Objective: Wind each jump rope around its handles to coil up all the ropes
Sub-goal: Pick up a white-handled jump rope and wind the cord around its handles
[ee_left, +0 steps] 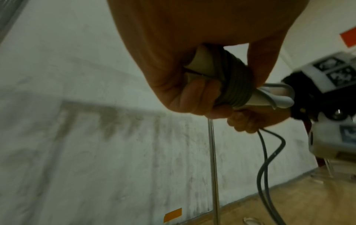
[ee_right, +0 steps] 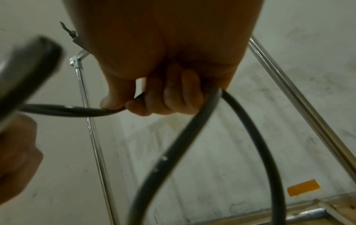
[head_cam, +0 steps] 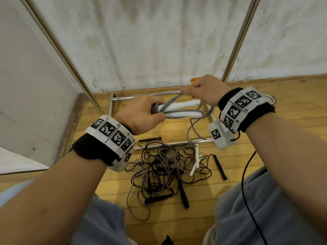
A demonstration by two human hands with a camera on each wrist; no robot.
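My left hand [head_cam: 141, 114] grips one end of two white handles [head_cam: 184, 107] held together, with grey rope [ee_left: 234, 85] coiled several turns round them beside the fingers. My right hand [head_cam: 203, 92], up and to the right, pinches the same grey rope [ee_right: 192, 137] between thumb and fingers; the rope runs from the handles through this hand and hangs in loops toward the floor. On the floor below lies a tangled pile of ropes [head_cam: 164, 167], black and grey, with black handles [head_cam: 219, 167] and another white handle [head_cam: 195, 161].
A metal rack frame [head_cam: 169, 144] stands on the wooden floor [head_cam: 194, 218] against a dirty white wall [head_cam: 150, 41], its poles rising left and right. My knees in blue-grey trousers [head_cam: 256, 209] flank the pile. A black cable [head_cam: 246, 183] hangs from my right wrist.
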